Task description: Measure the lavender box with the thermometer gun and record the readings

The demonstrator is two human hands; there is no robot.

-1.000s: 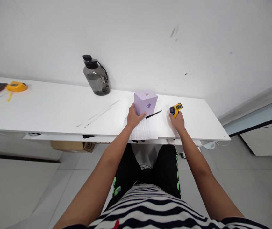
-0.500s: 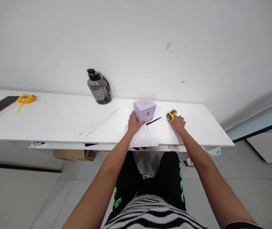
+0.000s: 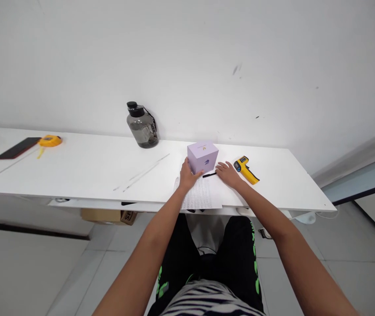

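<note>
Left hand (image 3: 188, 176) clasped the lilac box (image 3: 203, 156), and just beside it the right hand (image 3: 229, 174), fingers apart, met the black pen (image 3: 209, 175)!

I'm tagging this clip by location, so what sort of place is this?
Likely an indoor work area, perhaps an office: a long white worktop runs along a wall, bearing a black pen and a yellow tape measure.
</note>
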